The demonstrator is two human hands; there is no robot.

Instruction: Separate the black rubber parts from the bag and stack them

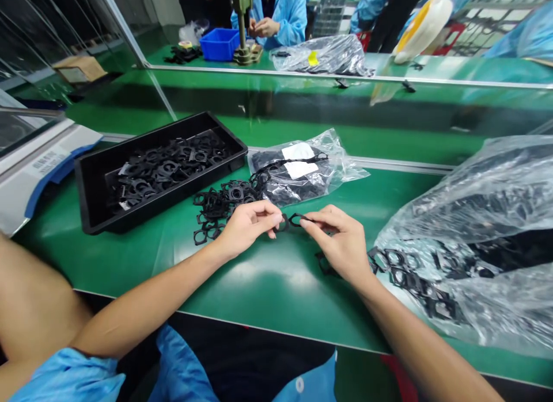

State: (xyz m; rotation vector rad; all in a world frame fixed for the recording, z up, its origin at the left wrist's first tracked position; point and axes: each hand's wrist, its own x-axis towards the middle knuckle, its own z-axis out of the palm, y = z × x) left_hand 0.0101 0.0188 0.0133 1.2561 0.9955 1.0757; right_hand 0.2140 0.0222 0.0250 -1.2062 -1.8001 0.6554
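Observation:
My left hand [253, 224] pinches a small black ring-shaped part [284, 223] between thumb and fingers, above the green table. Close by on the right, my right hand [339, 235] pinches a second black piece, a thin frame with an open middle [296, 219]. The two pieces nearly meet; whether they touch I cannot tell. Behind my left hand lies a loose pile of similar black frames [224, 201]. More black frames [406, 275] lie to the right of my right hand, at the mouth of a large clear plastic bag [466, 212].
A black tray [164, 209] of black parts stands at the left. Behind my hands lies a clear bag with white labels [298, 166]. Beyond a see-through partition, a person in blue [280, 22] sits near a blue bin [219, 44] and a press stand [242, 27].

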